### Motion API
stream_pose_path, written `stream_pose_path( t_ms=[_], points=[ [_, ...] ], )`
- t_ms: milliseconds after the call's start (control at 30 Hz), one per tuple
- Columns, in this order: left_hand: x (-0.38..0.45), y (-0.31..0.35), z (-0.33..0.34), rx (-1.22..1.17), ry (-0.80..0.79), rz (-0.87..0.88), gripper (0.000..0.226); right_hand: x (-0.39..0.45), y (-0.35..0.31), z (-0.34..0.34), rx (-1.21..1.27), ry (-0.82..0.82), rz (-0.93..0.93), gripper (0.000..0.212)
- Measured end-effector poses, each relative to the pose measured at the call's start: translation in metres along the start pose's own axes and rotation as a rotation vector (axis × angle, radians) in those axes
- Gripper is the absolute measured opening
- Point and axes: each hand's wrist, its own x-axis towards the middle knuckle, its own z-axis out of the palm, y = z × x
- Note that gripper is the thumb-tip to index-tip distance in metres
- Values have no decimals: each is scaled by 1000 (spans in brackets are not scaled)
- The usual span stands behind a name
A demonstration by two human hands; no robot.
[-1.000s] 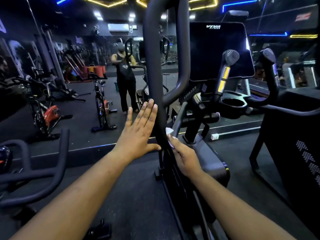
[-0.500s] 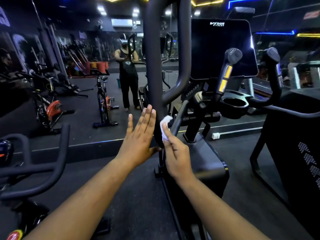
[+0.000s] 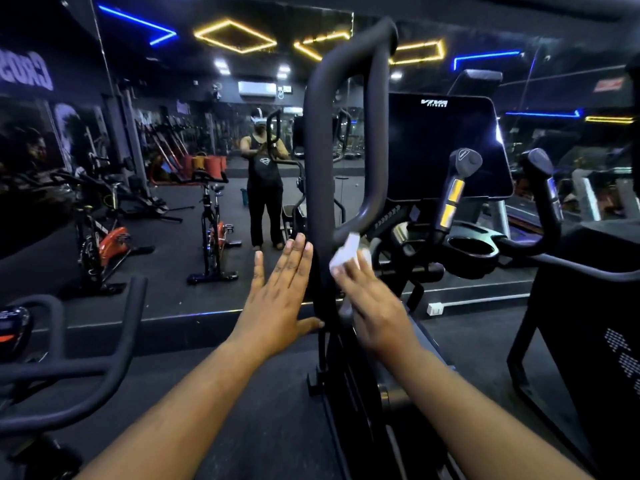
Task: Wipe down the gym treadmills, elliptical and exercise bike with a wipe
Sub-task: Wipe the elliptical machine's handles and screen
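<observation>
Wipe pressed on elliptical's moving handlebar, right hand fingers holding it against bar, blurred. Left hand flat, fingers straight, bracing bar's other side. Best: wrap wipe round tube, long strokes up curve.

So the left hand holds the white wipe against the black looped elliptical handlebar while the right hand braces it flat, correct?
Not quite: the hands are swapped. In the head view the right hand presses the white wipe on the black looped elliptical handlebar; the left hand braces it flat.
</observation>
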Motion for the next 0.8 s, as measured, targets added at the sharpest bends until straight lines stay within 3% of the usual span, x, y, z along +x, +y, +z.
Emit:
stream_pose_path(
  t_ms=[100,200,333,533,633,800],
  points=[
    [6,3,-7,2,-28,6,137,48,2,1,-46,-27,34,55],
    [1,3,-6,-67,-61,-30,132,32,2,16,-46,-75,55,61],
    [-31,9,20,-488,0,-149,114,-25,-18,27,162,-59,138,58],
    [-84,45,74,-1268,-139,-450,41,-113,-81,54,664,151,717,39],
    [-107,55,97,-1363,-240,-542,21,-139,-92,62,784,259,1023,25],
    [-136,60,122,-1410,-310,-720,6,-169,-95,67,763,295,1246,19]
  ],
)
